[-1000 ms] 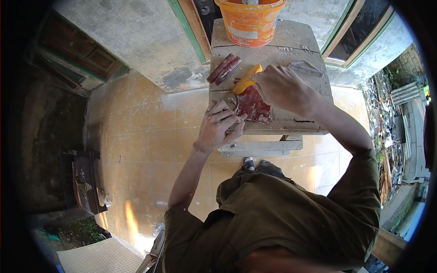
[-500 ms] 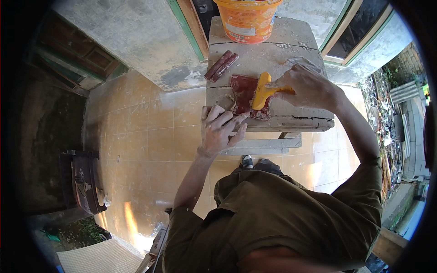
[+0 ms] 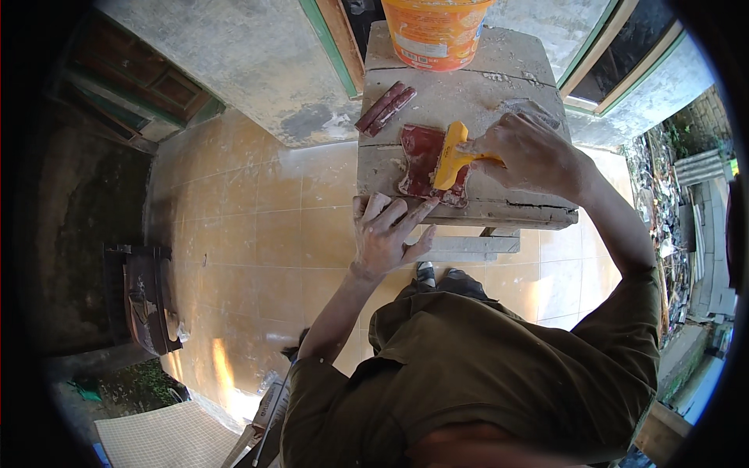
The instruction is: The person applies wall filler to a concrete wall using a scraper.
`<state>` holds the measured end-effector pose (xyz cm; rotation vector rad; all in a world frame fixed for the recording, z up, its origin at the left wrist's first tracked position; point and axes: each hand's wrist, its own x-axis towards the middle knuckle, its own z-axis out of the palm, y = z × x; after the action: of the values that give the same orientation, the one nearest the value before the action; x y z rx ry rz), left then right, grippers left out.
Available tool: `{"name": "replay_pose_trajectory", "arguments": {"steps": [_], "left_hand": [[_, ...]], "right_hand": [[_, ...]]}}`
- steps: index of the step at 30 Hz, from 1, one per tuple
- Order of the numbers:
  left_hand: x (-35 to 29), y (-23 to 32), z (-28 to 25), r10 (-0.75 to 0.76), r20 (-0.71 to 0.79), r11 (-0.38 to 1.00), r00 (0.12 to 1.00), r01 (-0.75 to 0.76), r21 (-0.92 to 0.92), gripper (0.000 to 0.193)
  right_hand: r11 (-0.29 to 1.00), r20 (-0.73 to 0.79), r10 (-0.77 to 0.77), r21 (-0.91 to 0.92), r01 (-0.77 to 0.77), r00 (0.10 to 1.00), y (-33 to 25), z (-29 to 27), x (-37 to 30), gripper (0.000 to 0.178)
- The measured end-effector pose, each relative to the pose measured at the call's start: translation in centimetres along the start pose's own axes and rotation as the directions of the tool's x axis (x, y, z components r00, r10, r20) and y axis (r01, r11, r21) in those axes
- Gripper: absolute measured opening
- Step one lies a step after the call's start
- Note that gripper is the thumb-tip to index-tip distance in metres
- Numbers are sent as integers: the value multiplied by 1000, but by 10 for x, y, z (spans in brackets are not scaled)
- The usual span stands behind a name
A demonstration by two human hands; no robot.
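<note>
A yellow scraper (image 3: 450,158) with a wide head is in my right hand (image 3: 538,156), fingers closed round its handle. Its head lies across a dark red flat plate (image 3: 421,152) with curved-in sides, smeared with pale paste. The plate rests on a worn wooden bench (image 3: 499,93) near its front edge. My left hand (image 3: 386,238) is open, fingers and thumb apart, at the bench's near left corner. Its index fingertip reaches the plate's near edge; whether it presses on it I cannot tell. Both hands carry whitish residue.
Dark red strip-like pieces (image 3: 386,108) lie side by side on the bench's left. An orange bucket (image 3: 437,35) stands at its far end. Pale crumbs are scattered around. A lower wooden rail (image 3: 468,248) runs below the near edge, above tiled floor (image 3: 257,242). A dark furniture piece (image 3: 144,300) stands far left.
My view has shifted slightly, so the bench sits a little right and higher. My left hand has slid a little toward the near edge; the right hand keeps hold of the scraper on the plate.
</note>
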<state>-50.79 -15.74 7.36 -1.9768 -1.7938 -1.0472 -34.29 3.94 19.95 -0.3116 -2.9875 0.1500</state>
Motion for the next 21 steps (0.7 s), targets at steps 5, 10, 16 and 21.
{"name": "replay_pose_trajectory", "arguments": {"steps": [5, 10, 16, 21], "left_hand": [[0, 2, 3, -15, 14, 1000, 1000, 15, -1, 42], [1, 4, 9, -11, -1, 997, 1000, 11, -72, 42], [0, 9, -1, 22, 9, 999, 1000, -21, -42, 43], [-2, 14, -4, -21, 1, 994, 1000, 21, -104, 42]], "right_hand": [[999, 108, -5, 42, 1, 994, -13, -1, 15, 18], [999, 73, -37, -2, 37, 997, -19, 2, 14, 26], [995, -68, -53, 78, 58, 996, -26, 8, -1, 18], [993, -58, -96, 60, 99, 994, -24, 13, -1, 18]]}}
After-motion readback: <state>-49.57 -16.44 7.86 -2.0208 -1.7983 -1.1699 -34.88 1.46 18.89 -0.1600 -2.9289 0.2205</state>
